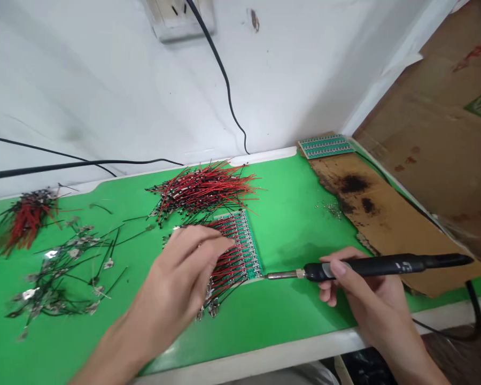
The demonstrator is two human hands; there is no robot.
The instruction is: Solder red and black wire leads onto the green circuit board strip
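My right hand (356, 283) is wrapped round a black soldering iron (369, 267), held almost level and pointing left. Its metal tip reaches the near right corner of a green circuit board (253, 251); whether they touch I cannot tell. Rows of solder points run across this board, and red wires (228, 262) lie side by side over it from the left. Above the board's left part is my left hand (188, 262), fingers bent and pinched together at the red wires. What sits between those fingertips is too small to make out.
Behind the board lies a pile of red and black wires (208, 190). Black leads with metal tabs (60, 272) are scattered at left, beside a red wire bundle (26, 219). Scorched cardboard (369, 214) at right bears another circuit board (326, 146). A black cable (224, 69) hangs along the wall.
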